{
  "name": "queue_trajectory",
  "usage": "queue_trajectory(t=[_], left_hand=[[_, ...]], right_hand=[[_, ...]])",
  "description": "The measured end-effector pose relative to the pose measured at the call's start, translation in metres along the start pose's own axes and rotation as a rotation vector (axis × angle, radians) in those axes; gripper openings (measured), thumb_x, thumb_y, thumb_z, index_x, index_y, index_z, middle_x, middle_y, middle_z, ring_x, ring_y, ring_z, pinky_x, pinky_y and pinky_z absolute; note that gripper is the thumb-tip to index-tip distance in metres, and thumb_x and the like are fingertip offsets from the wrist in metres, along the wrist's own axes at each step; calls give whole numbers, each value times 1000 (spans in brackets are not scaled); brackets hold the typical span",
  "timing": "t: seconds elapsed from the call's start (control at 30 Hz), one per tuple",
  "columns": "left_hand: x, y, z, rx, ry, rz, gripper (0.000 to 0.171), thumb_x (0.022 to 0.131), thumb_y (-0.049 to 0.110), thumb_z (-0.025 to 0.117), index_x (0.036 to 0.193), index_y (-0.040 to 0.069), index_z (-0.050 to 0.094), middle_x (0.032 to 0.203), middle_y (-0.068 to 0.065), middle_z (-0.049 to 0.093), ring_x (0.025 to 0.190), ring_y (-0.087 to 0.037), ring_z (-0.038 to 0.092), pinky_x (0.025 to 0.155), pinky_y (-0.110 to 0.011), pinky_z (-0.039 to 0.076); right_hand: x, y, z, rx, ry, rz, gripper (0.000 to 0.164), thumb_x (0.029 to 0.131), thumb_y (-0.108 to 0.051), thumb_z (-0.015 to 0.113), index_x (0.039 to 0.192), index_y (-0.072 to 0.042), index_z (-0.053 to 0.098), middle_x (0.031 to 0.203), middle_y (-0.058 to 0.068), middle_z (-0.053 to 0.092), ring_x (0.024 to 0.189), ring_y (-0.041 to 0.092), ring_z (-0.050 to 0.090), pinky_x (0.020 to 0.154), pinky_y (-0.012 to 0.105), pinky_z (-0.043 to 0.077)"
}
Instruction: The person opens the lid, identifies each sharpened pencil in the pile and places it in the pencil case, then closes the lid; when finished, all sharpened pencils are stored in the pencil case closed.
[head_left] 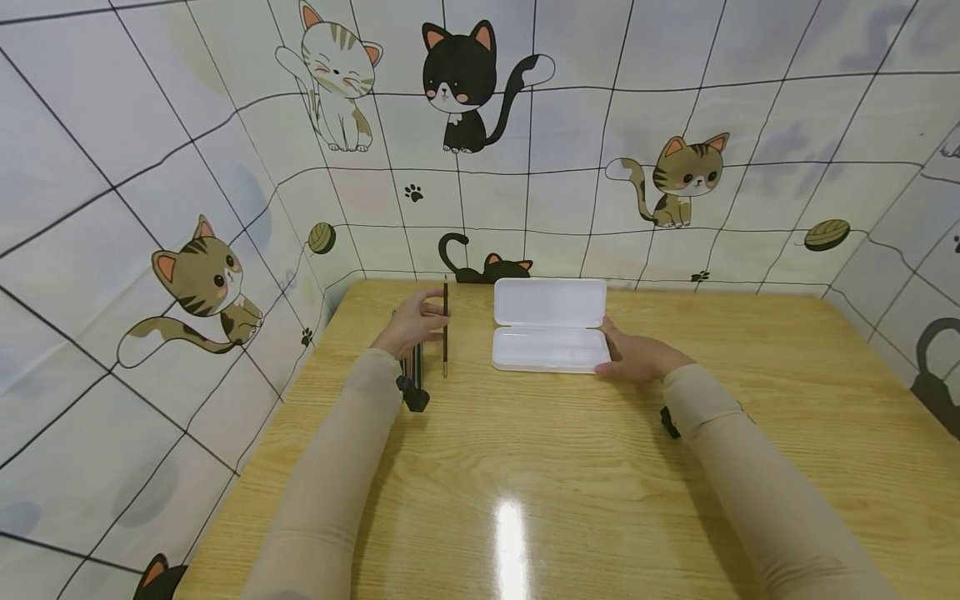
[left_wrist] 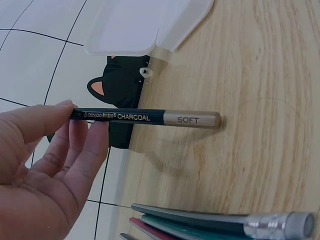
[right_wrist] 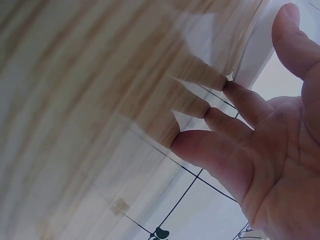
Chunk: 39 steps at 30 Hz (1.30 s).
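Observation:
My left hand (head_left: pixel 412 325) pinches a dark charcoal pencil (left_wrist: pixel 135 116) between thumb and fingertips. The gold end of the pencil is marked "SOFT" in the left wrist view. Below that hand lie several other pencils (left_wrist: pixel 200 218), one with a metal band and an eraser end; the left wrist partly hides them in the head view. A white plastic pencil case (head_left: pixel 551 350) lies with its lid raised at the back middle of the table. At its right side is my right hand (head_left: pixel 641 357), thumb by the front corner, relaxed fingertips touching the tabletop in the right wrist view.
The wooden table (head_left: pixel 525 450) reaches back to a wall covering (head_left: pixel 570 192) printed with cats and grid lines. Black devices sit at both wrists, one of them the right wrist device (head_left: pixel 670 422). Light glares off the table's front middle.

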<state>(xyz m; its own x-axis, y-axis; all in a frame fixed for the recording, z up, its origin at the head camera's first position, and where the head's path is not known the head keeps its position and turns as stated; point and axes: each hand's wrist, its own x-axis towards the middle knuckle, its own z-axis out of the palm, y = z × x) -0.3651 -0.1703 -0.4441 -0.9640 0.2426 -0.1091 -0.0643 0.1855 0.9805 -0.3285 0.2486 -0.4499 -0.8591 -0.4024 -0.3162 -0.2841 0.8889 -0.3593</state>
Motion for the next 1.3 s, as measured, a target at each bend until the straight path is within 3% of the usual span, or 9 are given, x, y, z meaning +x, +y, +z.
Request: queue_trajectory(t=[0.33,0.47,0.73,1.07,1.3], left_hand=[[1,2,2,7,47,49,61,100,2,62,155,17,41,134,-21,53,127,-43,54,97,-48,53],[2,2,2,-28,46,71,62,100,0,61,157,14,39,141,-26,49,128,-45,52,96,-47,54],[2,3,5,-35,71,81,60,100,1,62,154,16,43,139,-22,50,123,-36,56,95,-46,55],[3,5,11,-83,63,106,60,99,-1,62,154,15,44,130,-17,53,122,-37,55,95,-45,55],[3,6,14,-72,65,123,59,99,2,64,153,17,46,136,-21,53,121,-35,56,95,-45,55]], right_hand=[[2,4,2,-5,10,-9,104,100,-53,58,160,1,-8,162,31,13,140,53,35,113,64,29],[2,4,2,-10,11,-7,104,100,-54,58,160,1,-8,161,32,14,139,53,36,112,65,30],[1,3,2,-8,4,4,105,100,-55,57,160,1,-7,162,32,14,140,53,35,112,65,29],[-1,2,1,-3,8,-1,103,100,-53,57,160,2,-7,160,33,16,140,53,35,112,65,29],[-1,2,2,7,11,-3,103,101,-53,57,160,1,-8,161,32,15,140,53,35,113,65,28]])
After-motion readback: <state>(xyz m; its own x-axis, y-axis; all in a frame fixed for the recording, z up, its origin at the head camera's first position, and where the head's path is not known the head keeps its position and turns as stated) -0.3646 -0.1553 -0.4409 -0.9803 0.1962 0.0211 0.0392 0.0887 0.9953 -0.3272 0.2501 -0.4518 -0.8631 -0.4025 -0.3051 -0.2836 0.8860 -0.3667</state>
